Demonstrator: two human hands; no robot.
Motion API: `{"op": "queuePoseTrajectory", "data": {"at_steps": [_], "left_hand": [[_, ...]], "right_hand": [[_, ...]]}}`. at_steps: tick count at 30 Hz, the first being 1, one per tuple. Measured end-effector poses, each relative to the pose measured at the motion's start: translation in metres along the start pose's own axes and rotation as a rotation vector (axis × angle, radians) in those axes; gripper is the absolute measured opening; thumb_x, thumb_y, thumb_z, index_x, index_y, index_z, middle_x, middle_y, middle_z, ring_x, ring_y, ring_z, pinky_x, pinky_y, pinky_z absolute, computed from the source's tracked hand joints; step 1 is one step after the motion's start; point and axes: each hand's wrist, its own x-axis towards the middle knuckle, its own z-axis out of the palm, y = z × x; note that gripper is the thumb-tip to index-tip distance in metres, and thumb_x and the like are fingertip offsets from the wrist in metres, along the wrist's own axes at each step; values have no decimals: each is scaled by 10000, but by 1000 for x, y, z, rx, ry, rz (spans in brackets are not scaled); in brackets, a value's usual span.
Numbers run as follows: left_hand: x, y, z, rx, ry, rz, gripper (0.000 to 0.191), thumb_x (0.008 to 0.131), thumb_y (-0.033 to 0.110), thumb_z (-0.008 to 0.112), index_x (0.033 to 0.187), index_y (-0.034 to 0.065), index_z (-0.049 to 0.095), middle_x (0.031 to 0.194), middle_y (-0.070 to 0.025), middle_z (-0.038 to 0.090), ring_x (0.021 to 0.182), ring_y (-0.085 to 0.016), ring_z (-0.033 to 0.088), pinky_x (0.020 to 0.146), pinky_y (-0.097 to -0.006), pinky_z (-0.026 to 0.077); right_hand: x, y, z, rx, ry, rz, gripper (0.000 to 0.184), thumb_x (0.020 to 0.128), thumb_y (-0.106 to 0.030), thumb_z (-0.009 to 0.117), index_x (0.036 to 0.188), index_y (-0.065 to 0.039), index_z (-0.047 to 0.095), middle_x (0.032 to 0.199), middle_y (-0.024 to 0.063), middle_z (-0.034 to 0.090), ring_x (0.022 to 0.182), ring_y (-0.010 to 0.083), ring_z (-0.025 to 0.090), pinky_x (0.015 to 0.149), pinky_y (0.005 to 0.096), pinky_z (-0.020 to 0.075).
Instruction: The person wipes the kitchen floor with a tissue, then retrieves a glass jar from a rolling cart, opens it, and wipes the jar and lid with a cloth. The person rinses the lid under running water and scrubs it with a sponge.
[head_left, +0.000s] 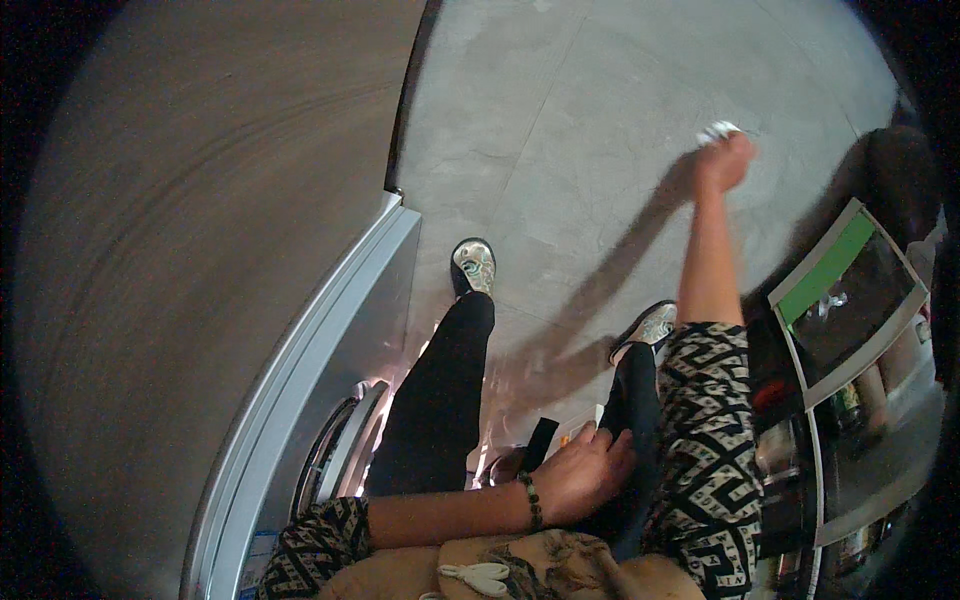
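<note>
My right hand (724, 163) is stretched forward above the grey floor, closed around a small white crumpled thing (718, 133). Motion blur hides whether that is paper, cloth or plastic. Across my body, my left hand (586, 476) hangs in front of my right leg, a dark beaded bracelet (532, 501) on its wrist. Its fingers are loosely bent, and I cannot tell if they touch anything. Just beyond them appear a flat black object (541, 442) and part of a white and orange item (577, 433), both partly hidden.
To the left, a washing machine (360, 292) with a round door (352, 446) stands beside a brown surface (187, 187). On the right is a shelf rack (814, 450) with a green-edged top tier (825, 262) and assorted items. My patterned shoes (474, 266) stand on the concrete floor (525, 135).
</note>
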Motion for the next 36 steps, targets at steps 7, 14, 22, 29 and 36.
{"op": "queuePoseTrajectory", "data": {"at_steps": [7, 14, 22, 29, 36], "left_hand": [[0, -11, 49, -230, 151, -211, 370, 823, 179, 520, 1120, -42, 529, 1126, -236, 510, 997, -337, 532, 839, -462, 424], [-10, -15, 31, 411, 121, 308, 172, 799, 174, 527, 865, 44, 619, 874, -139, 545, 774, -258, 564, 674, -384, 434], [-8, -9, 11, 480, 60, 281, 233, 797, 214, 525, 853, 22, 644, 928, -156, 567, 779, -269, 535, 699, -407, 424], [-9, -25, 24, 435, 180, 334, 241, 767, 202, 531, 849, 9, 650, 837, -172, 585, 750, -296, 519, 739, -428, 425], [-9, -24, 7, 412, 37, 286, 177, 728, 149, 558, 821, 10, 614, 777, -152, 539, 624, -296, 519, 703, -419, 440]], "right_hand": [[-202, -168, 17, 51, -644, -845, 143, 803, -97, 514, 914, -31, 574, 822, 145, 578, 798, 294, 593, 698, 410, 496], [-59, -97, 7, 84, -316, -645, 118, 789, -113, 552, 903, -104, 580, 907, 114, 578, 811, 307, 583, 660, 423, 461], [-37, -144, 27, 227, -113, -423, 93, 820, -73, 500, 892, -80, 559, 870, 113, 561, 794, 288, 581, 652, 419, 470], [-171, -156, 16, 259, -586, -1196, 161, 825, -147, 502, 941, -51, 560, 867, 158, 583, 780, 326, 578, 620, 411, 473], [5, -229, 36, 65, -308, -414, 195, 761, -78, 594, 944, -97, 529, 901, 116, 584, 813, 314, 592, 646, 432, 473]]}}
